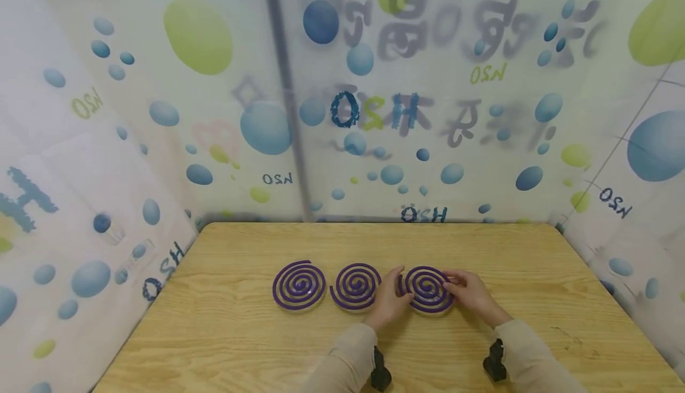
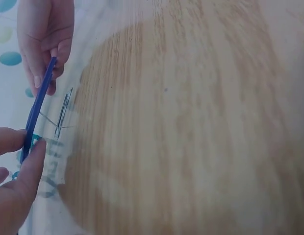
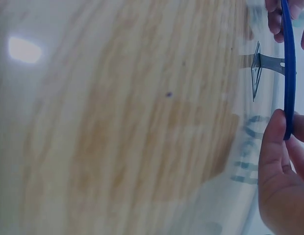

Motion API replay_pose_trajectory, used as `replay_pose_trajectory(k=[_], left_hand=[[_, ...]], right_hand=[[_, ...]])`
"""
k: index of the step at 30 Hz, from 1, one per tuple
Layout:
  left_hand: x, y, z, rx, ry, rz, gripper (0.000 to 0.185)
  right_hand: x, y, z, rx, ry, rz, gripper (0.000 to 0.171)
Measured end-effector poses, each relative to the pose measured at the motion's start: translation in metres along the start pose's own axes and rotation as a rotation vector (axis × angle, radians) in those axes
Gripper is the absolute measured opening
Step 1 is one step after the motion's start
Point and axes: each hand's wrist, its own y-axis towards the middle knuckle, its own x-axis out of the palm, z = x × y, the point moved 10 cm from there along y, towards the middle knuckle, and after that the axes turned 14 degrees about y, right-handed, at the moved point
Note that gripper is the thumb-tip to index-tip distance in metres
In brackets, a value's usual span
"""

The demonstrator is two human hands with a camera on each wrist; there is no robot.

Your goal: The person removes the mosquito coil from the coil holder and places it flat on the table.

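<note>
Over at the right end of the row on the wooden table [image 1: 535,262], left hand [image 1: 389,304] and right hand [image 1: 473,295] pinch opposite edges of the third purple coil [image 1: 427,289], and I'd say uneven squeezing could snap that thin spiral.

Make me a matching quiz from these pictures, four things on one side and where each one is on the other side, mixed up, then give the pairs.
Things
1. left coil
2. middle coil
3. right coil
4. metal stand

Places or states
A. pinched at both edges by the left hand and right hand
B. lying untouched at the far left of the row
C. seen beneath the held coil in the wrist views
D. lying just beside the left hand

Pairs: 1-B, 2-D, 3-A, 4-C
</note>
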Motion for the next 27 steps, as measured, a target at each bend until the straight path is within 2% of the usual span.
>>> replay_pose_trajectory(k=[12, 17, 25, 27], left_hand=[[0.009, -0.004, -0.013, -0.123, -0.275, -0.065, 0.054], [0.01, -0.005, -0.014, -0.139, -0.299, -0.061, 0.055], [0.008, -0.006, -0.009, -0.166, -0.35, -0.044, 0.055], [0.007, -0.006, -0.008, -0.155, -0.346, -0.038, 0.055]], right_hand=[[0.002, -0.002, 0.002, 0.034, 0.035, -0.016, 0.032], [0.004, -0.002, 0.004, 0.052, 0.072, -0.011, 0.036], [0.002, -0.002, 0.003, 0.016, 0.036, 0.003, 0.035], [0.001, -0.001, 0.003, 0.019, 0.033, 0.02, 0.034]])
